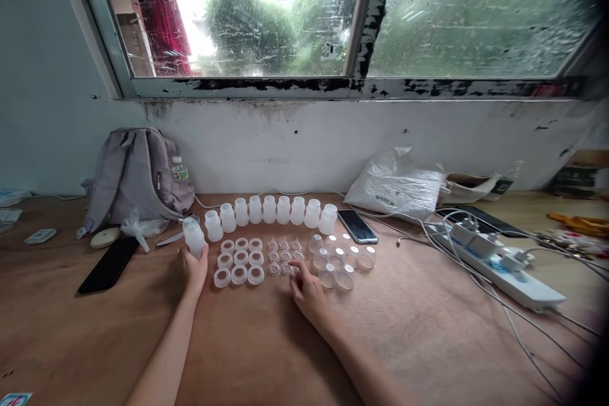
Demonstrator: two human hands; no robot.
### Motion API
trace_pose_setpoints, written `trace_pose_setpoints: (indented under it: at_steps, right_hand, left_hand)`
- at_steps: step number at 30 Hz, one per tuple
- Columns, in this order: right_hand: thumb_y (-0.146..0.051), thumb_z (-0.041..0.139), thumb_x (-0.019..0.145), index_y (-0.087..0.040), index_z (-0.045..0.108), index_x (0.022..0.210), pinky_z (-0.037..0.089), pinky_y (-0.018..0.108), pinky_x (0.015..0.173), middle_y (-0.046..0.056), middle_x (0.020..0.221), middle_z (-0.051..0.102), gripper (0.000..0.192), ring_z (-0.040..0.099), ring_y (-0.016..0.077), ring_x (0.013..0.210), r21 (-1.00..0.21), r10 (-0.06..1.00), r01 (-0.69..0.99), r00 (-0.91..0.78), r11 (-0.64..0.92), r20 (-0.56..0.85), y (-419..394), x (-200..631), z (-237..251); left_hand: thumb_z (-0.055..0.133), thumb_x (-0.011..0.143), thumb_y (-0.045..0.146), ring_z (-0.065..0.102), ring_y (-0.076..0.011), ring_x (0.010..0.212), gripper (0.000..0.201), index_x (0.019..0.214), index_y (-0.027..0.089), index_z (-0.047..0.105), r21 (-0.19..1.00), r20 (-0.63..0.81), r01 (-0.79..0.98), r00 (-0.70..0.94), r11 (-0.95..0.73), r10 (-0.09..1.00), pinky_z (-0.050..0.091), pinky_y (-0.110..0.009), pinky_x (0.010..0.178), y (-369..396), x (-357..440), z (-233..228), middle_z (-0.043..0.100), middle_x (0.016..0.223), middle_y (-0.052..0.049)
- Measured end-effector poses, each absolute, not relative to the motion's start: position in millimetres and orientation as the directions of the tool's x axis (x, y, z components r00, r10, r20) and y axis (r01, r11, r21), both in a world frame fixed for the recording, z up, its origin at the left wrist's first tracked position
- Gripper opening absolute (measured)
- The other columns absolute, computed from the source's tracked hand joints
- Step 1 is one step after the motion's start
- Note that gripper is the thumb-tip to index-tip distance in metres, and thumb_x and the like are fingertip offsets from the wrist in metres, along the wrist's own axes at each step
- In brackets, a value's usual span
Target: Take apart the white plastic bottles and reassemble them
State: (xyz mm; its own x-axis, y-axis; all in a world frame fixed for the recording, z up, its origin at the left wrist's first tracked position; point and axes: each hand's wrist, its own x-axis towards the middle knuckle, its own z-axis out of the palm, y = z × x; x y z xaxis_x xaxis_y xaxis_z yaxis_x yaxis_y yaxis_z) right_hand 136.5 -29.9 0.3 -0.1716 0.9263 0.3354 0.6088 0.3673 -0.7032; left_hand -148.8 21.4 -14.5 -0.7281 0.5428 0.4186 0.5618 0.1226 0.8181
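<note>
While a small white bottle (194, 238) is gripped upright in the left hand (193, 268), just left of the ring grid (239, 260), a tiny clear valve (288, 269) right of it is pinched by right hand (308, 292) fingertips, prob. for fitting; bottle row (276, 210) is lined up behind.

Daylight reaches you through the rain-streaked window (304, 13) ahead, its left pane blown out to near white while the wall (333, 146) beneath sits in soft grey shade. The brown surface (266, 342) is evenly, mildly lit; your hands (309, 288) throw only faint, diffuse shadows toward you. Wide-angle distortion bows the window frame and stretches the edges, and dark vignetting eats the right corners. Detail is soft throughout, the small translucent bottles (276, 209) slightly smeared, the far right clutter blurred.
</note>
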Motion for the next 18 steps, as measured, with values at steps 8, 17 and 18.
trace_pose_setpoints:
  at_steps: [8,17,18]
  right_hand:
    - [-0.026,0.034,0.084,-0.015,0.047,0.103,0.040,0.021,0.057,-0.003,0.060,0.047,0.025,0.049,0.0119,0.054,-0.759,0.917,0.519,-0.171,0.394,0.359,-38.1,134.9,2.8]
    - [-0.040,0.033,0.085,-0.019,0.031,0.115,0.041,0.019,0.043,-0.001,0.068,0.050,0.037,0.050,0.0101,0.049,-0.914,0.925,0.145,-0.107,0.378,0.366,-51.2,136.9,15.0]
    - [-0.041,0.035,0.084,-0.019,0.035,0.110,0.040,0.019,0.043,-0.002,0.065,0.049,0.034,0.049,0.0102,0.048,-0.914,0.926,0.160,-0.116,0.374,0.359,-52.7,139.1,14.3]
  left_hand:
    - [0.052,0.072,0.044,0.055,-0.0226,0.086,0.042,0.103,0.017,0.049,0.606,0.675,0.788,-0.439,-0.106,0.593,0.045,-0.033,0.076,-24.2,-113.2,11.0,0.056,0.092,-0.007]
    - [0.051,0.072,0.033,0.056,-0.0219,0.089,0.049,0.118,0.017,0.043,0.243,0.642,0.687,0.415,-0.685,0.645,0.047,-0.033,0.077,-47.2,-52.9,12.1,0.056,0.099,-0.011]
    - [0.051,0.072,0.033,0.057,-0.0219,0.087,0.049,0.117,0.017,0.043,0.242,0.633,0.656,0.452,-0.715,0.629,0.047,-0.033,0.075,-48.5,-50.8,11.6,0.057,0.097,-0.011]
